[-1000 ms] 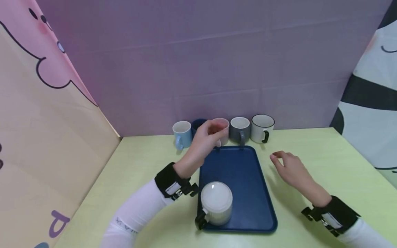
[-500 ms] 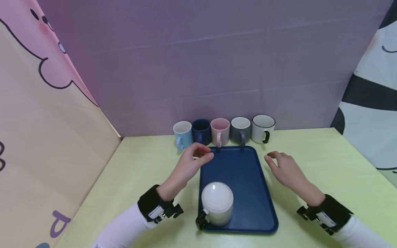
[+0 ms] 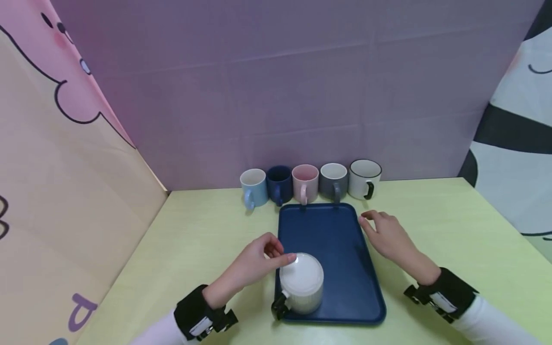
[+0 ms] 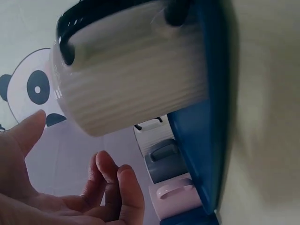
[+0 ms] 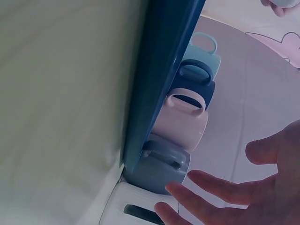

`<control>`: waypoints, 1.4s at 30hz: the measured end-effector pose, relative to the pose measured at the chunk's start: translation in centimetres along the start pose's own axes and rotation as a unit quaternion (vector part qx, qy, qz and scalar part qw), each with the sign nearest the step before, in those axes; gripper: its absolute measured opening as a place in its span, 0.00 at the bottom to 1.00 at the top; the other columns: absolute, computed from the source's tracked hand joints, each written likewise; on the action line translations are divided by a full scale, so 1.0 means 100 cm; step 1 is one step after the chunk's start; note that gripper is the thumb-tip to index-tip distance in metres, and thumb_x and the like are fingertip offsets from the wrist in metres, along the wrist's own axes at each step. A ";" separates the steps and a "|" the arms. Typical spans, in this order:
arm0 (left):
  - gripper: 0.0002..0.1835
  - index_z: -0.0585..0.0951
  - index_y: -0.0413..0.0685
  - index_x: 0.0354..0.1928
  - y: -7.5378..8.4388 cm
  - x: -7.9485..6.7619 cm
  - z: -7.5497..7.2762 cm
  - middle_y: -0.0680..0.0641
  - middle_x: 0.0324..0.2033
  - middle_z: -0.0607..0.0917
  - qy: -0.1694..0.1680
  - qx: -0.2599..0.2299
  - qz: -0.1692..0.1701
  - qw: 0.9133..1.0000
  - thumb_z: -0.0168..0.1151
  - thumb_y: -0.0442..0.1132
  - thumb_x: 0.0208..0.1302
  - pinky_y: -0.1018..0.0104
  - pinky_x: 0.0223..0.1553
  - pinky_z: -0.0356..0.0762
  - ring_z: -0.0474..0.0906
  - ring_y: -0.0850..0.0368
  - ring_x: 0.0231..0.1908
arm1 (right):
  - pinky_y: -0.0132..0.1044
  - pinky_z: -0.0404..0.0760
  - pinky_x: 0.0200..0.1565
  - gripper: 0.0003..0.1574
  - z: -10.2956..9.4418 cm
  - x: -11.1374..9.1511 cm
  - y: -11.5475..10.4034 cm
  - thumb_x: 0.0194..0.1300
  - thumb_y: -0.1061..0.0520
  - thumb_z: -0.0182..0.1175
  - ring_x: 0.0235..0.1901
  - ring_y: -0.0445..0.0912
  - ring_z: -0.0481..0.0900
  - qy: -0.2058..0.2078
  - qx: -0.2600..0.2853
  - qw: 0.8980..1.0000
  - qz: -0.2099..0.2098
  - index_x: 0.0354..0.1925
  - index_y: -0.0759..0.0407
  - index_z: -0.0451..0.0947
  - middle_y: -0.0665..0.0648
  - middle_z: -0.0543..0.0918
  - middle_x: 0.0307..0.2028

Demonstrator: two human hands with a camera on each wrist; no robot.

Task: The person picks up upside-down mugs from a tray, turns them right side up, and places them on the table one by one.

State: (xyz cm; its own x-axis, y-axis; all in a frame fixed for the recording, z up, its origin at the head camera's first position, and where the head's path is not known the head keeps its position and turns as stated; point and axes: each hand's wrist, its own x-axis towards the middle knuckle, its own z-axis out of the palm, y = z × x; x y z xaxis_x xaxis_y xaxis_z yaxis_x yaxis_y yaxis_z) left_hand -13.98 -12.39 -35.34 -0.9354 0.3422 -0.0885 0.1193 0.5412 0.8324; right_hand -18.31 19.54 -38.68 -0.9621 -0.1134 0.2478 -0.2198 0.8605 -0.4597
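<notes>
An upside-down white ribbed mug (image 3: 305, 290) with a black handle (image 3: 280, 306) sits at the near left corner of the dark blue tray (image 3: 345, 268). My left hand (image 3: 254, 261) hovers beside and just above it, fingers loosely bent, thumb towards its base. In the left wrist view this hand (image 4: 70, 187) holds nothing, and a gap shows between fingers and mug (image 4: 131, 70). My right hand (image 3: 390, 239) hovers by the tray's far right edge. The right wrist view shows this hand (image 5: 243, 192) with fingers spread and nothing held.
Behind the tray, in a row along the back wall, stand upright mugs: light blue (image 3: 254, 189), navy (image 3: 280, 184), pink (image 3: 305, 184), grey (image 3: 333, 183) and white with a black rim (image 3: 364, 182). The light table (image 3: 207, 215) meets a cloth wall (image 3: 241, 96) behind them.
My left hand has come back from the pink mug, down and towards me, to the upside-down mug. My right hand has drifted slightly left, towards the tray. The mugs have stayed put.
</notes>
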 end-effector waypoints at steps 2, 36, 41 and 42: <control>0.22 0.75 0.45 0.37 -0.004 -0.005 0.001 0.50 0.29 0.77 -0.011 0.002 -0.003 1.000 0.69 0.55 0.53 0.67 0.30 0.72 0.72 0.57 0.33 | 0.62 0.71 0.49 0.27 0.001 0.000 0.000 0.74 0.47 0.45 0.49 0.71 0.73 0.003 -0.002 1.000 -0.001 0.52 0.69 0.74 0.72 0.79 0.49; 0.14 0.83 0.48 0.23 -0.021 -0.041 0.018 0.56 0.19 0.82 -0.090 -0.014 0.010 0.996 0.72 0.50 0.51 0.75 0.21 0.67 0.73 0.67 0.20 | 0.58 0.74 0.46 0.25 0.019 0.006 -0.021 0.72 0.48 0.48 0.46 0.66 0.77 0.007 -0.009 1.000 -0.026 0.49 0.67 0.76 0.70 0.81 0.44; 0.10 0.83 0.47 0.23 -0.018 -0.046 0.020 0.54 0.19 0.84 -0.066 -0.015 0.035 0.997 0.72 0.45 0.51 0.76 0.23 0.71 0.76 0.68 0.20 | 0.58 0.74 0.48 0.25 0.021 0.009 -0.027 0.72 0.47 0.48 0.47 0.65 0.76 0.000 -0.004 1.000 -0.028 0.50 0.67 0.76 0.69 0.81 0.45; 0.10 0.83 0.47 0.22 -0.018 -0.047 0.020 0.54 0.18 0.84 -0.060 -0.007 0.043 0.997 0.72 0.45 0.51 0.76 0.23 0.71 0.75 0.69 0.20 | 0.58 0.74 0.48 0.25 0.021 0.009 -0.029 0.72 0.47 0.48 0.47 0.65 0.76 -0.001 -0.004 1.000 -0.029 0.50 0.67 0.76 0.69 0.81 0.45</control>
State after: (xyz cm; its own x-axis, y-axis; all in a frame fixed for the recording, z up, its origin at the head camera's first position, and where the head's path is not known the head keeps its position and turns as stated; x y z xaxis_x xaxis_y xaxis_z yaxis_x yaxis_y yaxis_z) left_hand -9.17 -13.40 -37.51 -0.8752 0.4772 -0.0797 0.1930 0.4955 0.8469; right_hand -18.93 15.91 -38.94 -0.9481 -0.1638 0.2726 -0.2738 0.8565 -0.4375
